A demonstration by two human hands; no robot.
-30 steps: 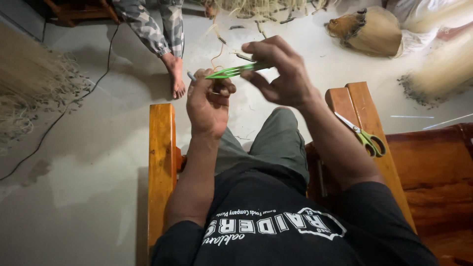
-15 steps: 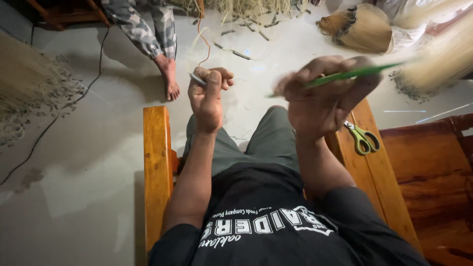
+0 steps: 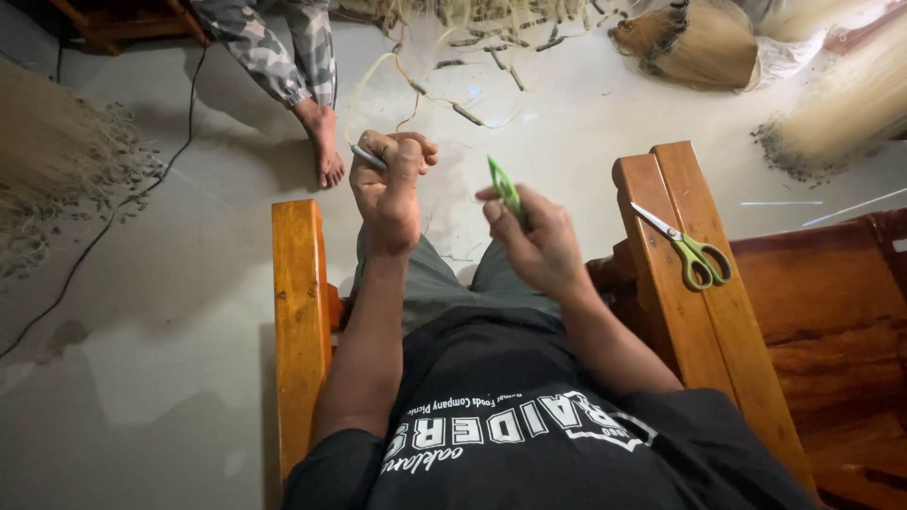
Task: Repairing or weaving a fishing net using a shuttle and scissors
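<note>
My left hand (image 3: 388, 181) is clenched around a thin grey blade-like tool (image 3: 367, 157), held up in front of my knees. My right hand (image 3: 535, 238) pinches a narrow green leaf strip (image 3: 504, 187) that points up and away from me. The two hands are a short gap apart above my grey trousers. I sit in a wooden armchair, my arms between its armrests.
Green-handled scissors (image 3: 688, 245) lie on the right wooden armrest (image 3: 703, 312). The left armrest (image 3: 300, 321) is bare. Another person's bare foot (image 3: 323, 144) stands on the grey floor ahead. Bundles of pale fibre (image 3: 51, 156) and a bound broom head (image 3: 694, 42) lie around.
My right hand swung out to the right with the green strip, then came back close to my left hand. The left hand stayed clenched on its tool.
</note>
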